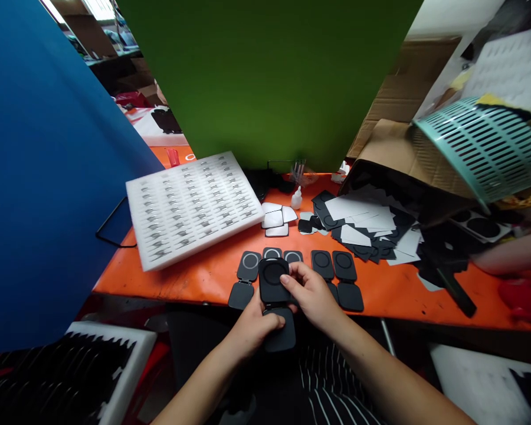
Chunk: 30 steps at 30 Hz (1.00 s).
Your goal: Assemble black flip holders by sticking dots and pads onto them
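Black rounded-square hinged case, head view, over the near edge of the orange-covered table; pinched by left hand below, right hand above. Could drop with a loosened pinch, or, swung forward, knock the flat-laid black hinged cases. Beyond, crowding the reach: slotted white foam tray, loose black-and-white sheets.

On my feed I saw a smooth, matt hinged panel, a tabletop glossy like plastic sheeting, a matt, foam-like tray, a dull cardboard box, a smooth plastic basket
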Each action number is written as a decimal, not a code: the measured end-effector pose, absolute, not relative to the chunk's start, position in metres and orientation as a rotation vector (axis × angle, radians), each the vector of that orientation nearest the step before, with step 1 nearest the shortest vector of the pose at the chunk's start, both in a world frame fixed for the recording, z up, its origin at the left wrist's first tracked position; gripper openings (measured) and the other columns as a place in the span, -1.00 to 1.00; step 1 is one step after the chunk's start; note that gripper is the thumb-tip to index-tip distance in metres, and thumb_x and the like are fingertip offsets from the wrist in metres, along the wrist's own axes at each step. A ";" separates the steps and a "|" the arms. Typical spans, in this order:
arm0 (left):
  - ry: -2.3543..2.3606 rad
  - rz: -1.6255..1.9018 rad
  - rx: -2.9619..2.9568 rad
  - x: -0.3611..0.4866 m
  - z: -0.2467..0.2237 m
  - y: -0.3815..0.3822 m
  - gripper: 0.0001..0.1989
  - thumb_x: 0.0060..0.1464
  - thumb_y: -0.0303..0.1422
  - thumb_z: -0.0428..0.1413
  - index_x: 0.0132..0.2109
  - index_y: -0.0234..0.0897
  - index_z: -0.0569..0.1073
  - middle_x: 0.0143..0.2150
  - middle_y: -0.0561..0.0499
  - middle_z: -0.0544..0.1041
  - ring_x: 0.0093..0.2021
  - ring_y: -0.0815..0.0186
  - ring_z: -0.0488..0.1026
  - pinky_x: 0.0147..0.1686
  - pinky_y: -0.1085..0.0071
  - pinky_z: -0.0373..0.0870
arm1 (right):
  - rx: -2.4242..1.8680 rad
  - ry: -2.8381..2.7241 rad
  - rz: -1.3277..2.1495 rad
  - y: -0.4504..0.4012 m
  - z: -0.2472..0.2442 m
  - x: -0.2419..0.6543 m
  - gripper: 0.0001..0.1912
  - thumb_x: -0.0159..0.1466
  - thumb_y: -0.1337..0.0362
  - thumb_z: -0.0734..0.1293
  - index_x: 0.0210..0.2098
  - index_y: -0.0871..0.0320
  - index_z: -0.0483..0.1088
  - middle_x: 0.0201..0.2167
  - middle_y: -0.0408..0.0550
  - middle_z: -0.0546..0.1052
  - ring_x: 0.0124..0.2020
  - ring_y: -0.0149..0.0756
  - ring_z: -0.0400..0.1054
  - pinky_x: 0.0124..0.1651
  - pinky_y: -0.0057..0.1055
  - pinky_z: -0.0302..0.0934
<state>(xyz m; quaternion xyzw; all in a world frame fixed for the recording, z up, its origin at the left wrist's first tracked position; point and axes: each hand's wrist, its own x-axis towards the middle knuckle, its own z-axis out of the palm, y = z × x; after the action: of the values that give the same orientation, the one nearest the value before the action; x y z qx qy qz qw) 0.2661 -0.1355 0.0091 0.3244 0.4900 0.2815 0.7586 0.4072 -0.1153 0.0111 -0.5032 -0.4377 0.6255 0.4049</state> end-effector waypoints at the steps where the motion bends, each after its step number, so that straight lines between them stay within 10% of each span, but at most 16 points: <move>1: 1.071 0.612 0.703 0.266 0.009 -0.135 -0.41 -0.32 -0.56 0.06 -0.02 -0.29 0.19 -0.37 0.02 0.43 -0.47 0.36 0.35 -0.55 0.51 0.24 | -1.281 -1.111 1.564 -0.116 0.011 0.407 -0.77 0.14 0.10 0.22 -0.34 0.15 0.23 -0.49 -0.20 0.24 -0.57 -0.49 0.20 -0.72 -0.62 0.19; 30: 1.053 0.562 0.706 0.269 0.018 -0.133 -0.38 -0.32 -0.58 0.05 0.01 -0.29 0.16 -0.40 0.05 0.43 -0.50 0.37 0.35 -0.55 0.51 0.26 | -1.352 -1.229 1.353 -0.121 0.009 0.406 -0.80 0.16 0.13 0.21 -0.36 0.14 0.28 -0.54 -0.18 0.32 -0.58 -0.46 0.20 -0.61 -0.56 0.12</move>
<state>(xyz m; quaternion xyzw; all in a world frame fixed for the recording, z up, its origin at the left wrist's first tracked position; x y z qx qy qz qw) 0.2691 -0.1327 0.0176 0.3256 0.4851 0.2590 0.7691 0.4060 -0.1207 0.0095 -0.5393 -0.4906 0.5401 0.4204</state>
